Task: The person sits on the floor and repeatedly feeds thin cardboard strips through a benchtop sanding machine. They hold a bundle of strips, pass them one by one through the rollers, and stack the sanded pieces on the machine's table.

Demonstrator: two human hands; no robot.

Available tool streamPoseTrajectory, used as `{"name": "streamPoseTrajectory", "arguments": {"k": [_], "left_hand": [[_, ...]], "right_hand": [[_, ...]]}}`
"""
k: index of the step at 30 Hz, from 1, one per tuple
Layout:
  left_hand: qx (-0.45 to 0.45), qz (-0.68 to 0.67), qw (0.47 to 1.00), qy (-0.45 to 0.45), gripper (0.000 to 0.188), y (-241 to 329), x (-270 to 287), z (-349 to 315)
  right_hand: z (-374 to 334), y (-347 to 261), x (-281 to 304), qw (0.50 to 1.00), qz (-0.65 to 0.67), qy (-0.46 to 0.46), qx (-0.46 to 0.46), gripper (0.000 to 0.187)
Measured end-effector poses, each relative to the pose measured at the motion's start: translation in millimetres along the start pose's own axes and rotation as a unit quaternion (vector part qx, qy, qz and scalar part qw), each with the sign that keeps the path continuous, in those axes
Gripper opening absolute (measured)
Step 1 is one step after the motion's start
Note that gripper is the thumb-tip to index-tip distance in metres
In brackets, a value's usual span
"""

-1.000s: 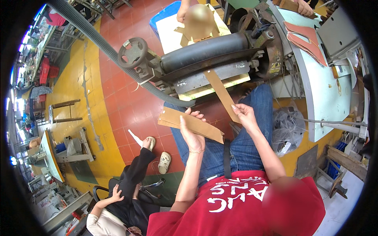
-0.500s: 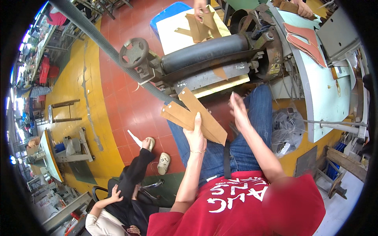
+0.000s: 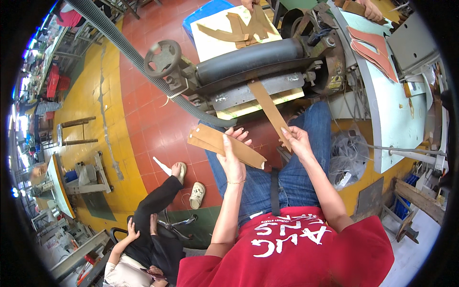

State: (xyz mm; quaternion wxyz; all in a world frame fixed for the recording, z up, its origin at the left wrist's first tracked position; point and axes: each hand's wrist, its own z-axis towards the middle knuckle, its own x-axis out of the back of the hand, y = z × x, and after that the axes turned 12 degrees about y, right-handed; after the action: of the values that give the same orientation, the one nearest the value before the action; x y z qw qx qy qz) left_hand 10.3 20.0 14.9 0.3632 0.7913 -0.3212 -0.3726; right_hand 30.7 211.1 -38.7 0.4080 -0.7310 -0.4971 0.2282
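My left hand (image 3: 233, 157) is closed around a few tan leather-like strips (image 3: 208, 137), fanned slightly at their far end, thumb on top. Pinched by its near end in my right hand (image 3: 299, 142) is a single long tan strip (image 3: 267, 107). That strip slants up and left, and its far end lies on the metal feed plate (image 3: 232, 99) of a roller machine. Behind the plate runs the machine's wide black roller (image 3: 251, 60). Whether the strip's tip reaches under the machine's curved bar, I cannot tell.
Beyond the roller, more tan pieces (image 3: 228, 33) lie on a pale board, with another person's hand (image 3: 249, 4) there. A handwheel (image 3: 163, 59) and grey hose (image 3: 112, 40) flank the left. Brown leather pieces (image 3: 370, 50) rest on the right-hand table. A person sits at lower left.
My right hand, empty before, now grips one strip taken from the left hand's bundle, its far end on the feed plate. Beyond the roller, the tan pieces have shifted and the other person's hand has drawn back.
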Motion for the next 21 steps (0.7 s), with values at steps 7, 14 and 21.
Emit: {"name": "streamPoseTrajectory", "arguments": {"k": [7, 14, 21], "left_hand": [[0.086, -0.067, 0.993, -0.046, 0.050, -3.3, 9.9, -1.4], [0.042, 0.023, 0.998, -0.035, 0.031, -3.8, -5.5, -10.1], [0.035, 0.093, 0.993, -0.058, 0.033, -7.6, -4.9, -5.5]], "right_hand": [[42.1, -28.9, -36.2, 0.993, 0.109, -0.036, 0.013, 0.040], [2.2, 0.2, -46.2, 0.977, 0.151, 0.001, -0.147, 0.076], [-48.5, -3.6, -0.3, 0.978, -0.087, -0.180, 0.063, 0.034]]}}
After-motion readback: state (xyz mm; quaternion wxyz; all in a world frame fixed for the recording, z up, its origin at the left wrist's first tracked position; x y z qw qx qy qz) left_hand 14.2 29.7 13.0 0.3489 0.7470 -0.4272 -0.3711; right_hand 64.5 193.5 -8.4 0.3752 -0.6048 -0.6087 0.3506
